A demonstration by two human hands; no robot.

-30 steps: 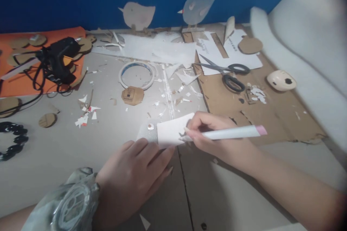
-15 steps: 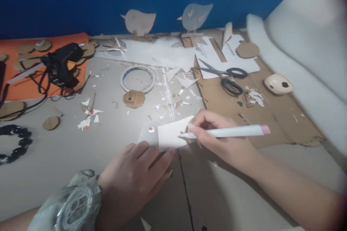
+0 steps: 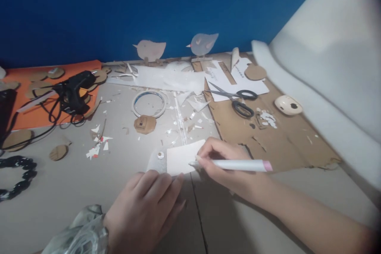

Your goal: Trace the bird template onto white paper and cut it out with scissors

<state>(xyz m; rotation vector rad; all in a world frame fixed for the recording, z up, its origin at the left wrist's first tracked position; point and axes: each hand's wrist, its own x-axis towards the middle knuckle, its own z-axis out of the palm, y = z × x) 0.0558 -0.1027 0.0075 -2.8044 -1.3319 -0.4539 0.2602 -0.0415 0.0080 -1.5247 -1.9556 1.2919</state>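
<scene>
My right hand (image 3: 222,162) pinches a white marker (image 3: 241,165) with a pink end. The marker's tip points left and meets, or hovers just over, a small white card (image 3: 180,158); which of the two, I cannot tell. No drawn line can be made out on the card. My left hand (image 3: 147,202) lies back up at the card's near edge, its fingers stretched forward and pressing there. Under those fingertips is a translucent piece (image 3: 154,162) with a small round white dot (image 3: 160,154), left of the card and partly hidden.
Scissors (image 3: 238,97) rest on cardboard (image 3: 285,139) at the right, near a cream case (image 3: 288,105). A tape roll (image 3: 149,104) and paper scraps (image 3: 97,145) lie ahead. At left are a black glue gun (image 3: 74,93) and beads (image 3: 28,174). Two paper birds (image 3: 202,44) stand by the blue wall.
The whole view has tilted up, so everything sits lower in it. The marker's tip has shifted slightly on or over the card; both hands keep their hold.
</scene>
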